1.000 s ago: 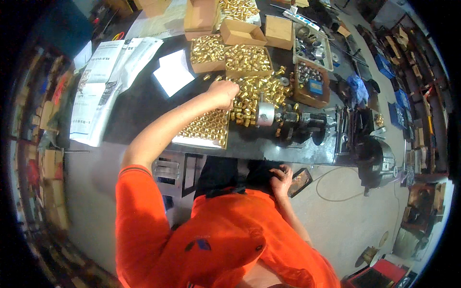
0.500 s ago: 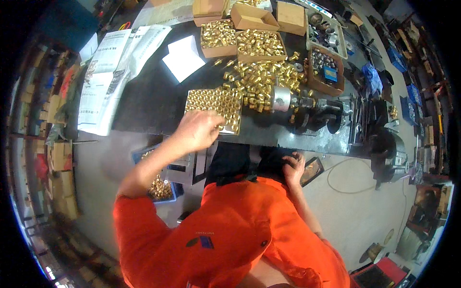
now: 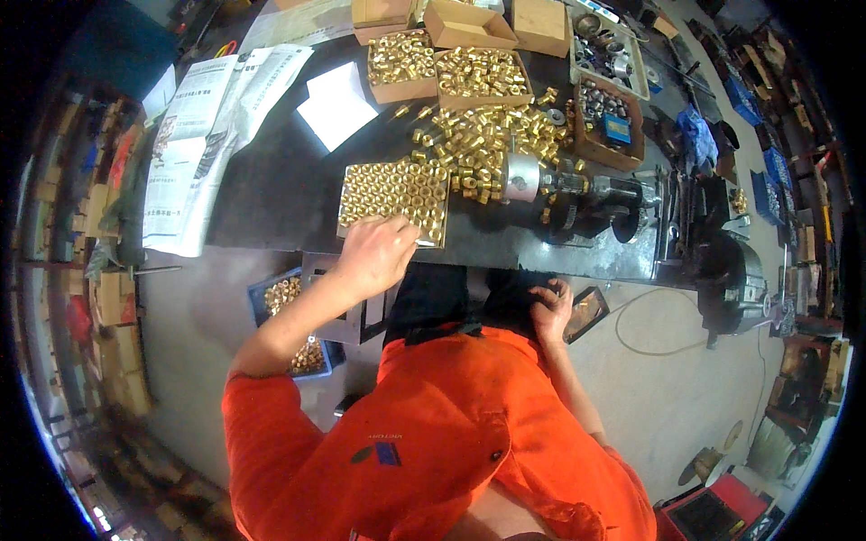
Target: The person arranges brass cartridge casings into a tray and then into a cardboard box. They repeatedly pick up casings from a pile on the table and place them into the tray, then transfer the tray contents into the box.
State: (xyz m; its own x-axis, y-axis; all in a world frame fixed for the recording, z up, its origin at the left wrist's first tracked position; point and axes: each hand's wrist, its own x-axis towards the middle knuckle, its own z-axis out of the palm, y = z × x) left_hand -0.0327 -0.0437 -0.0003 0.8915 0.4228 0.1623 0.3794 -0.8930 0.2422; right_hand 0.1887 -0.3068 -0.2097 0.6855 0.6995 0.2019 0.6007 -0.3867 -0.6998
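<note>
A shallow square box [image 3: 446,236] stands at the near edge of the dark table, filled with brass fittings [image 3: 397,191] set close together in rows. Over the box's near edge lies my left hand [image 3: 379,257], its fingers bent and pressed together among the front fittings. The fingertips are hidden, so what they pinch cannot be made out. Down on my right thigh rests my right hand [image 3: 552,308], fingers loosely apart and holding nothing. Just behind and right of the box spreads a loose heap of brass fittings [image 3: 478,149].
Behind the heap, two cardboard boxes hold more fittings [image 3: 483,74]. A metal fixture with a round cylinder [image 3: 521,177] lies on the right of the table. Newspaper [image 3: 194,135] and white paper [image 3: 336,108] lie left. Blue bins [image 3: 311,359] with fittings stand below the table.
My left hand has drawn back slightly toward me, uncovering more of the front rows. The view has shifted a little; my right hand stays on my thigh.
</note>
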